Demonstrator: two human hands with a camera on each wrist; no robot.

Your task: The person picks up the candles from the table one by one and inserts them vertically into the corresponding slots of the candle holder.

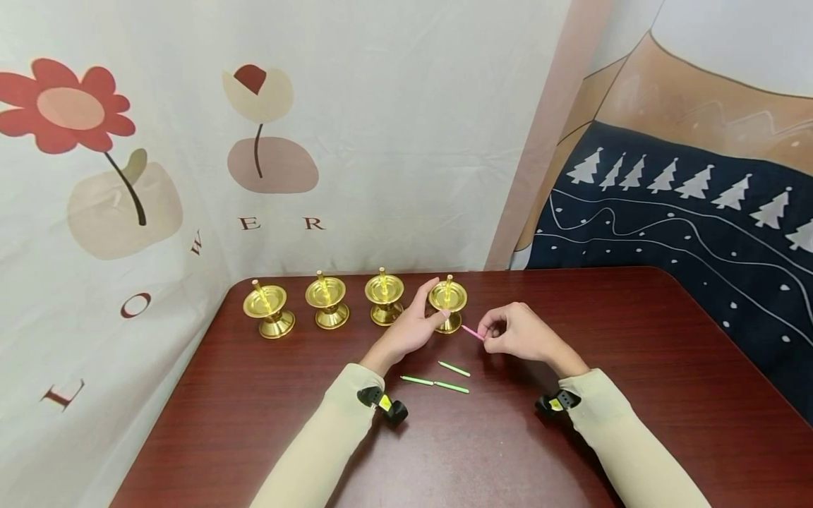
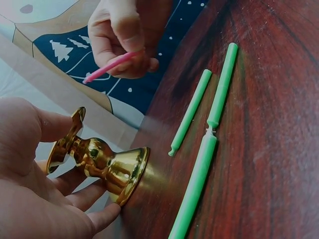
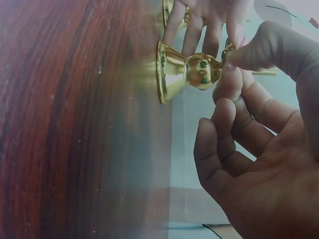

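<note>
My left hand (image 1: 406,330) holds the rightmost gold candle holder (image 1: 452,323) at the back of the table. In the left wrist view the thumb lies at the dish rim and the fingers reach behind the stem and foot (image 2: 127,172). Just right of it, my right hand (image 1: 517,333) pinches a thin pink candle (image 1: 471,331) between thumb and fingertips. The candle's free end points left, toward the holder. Three green candles (image 1: 454,369) lie on the table between my forearms, two of them end to end.
Three more gold candle holders, a far left one (image 1: 276,324), a second (image 1: 332,316) and a third (image 1: 384,314), stand in a row to the left. Behind the dark red table (image 1: 495,451) hang a flower-print cloth (image 1: 394,141) and a tree-patterned one (image 1: 635,212).
</note>
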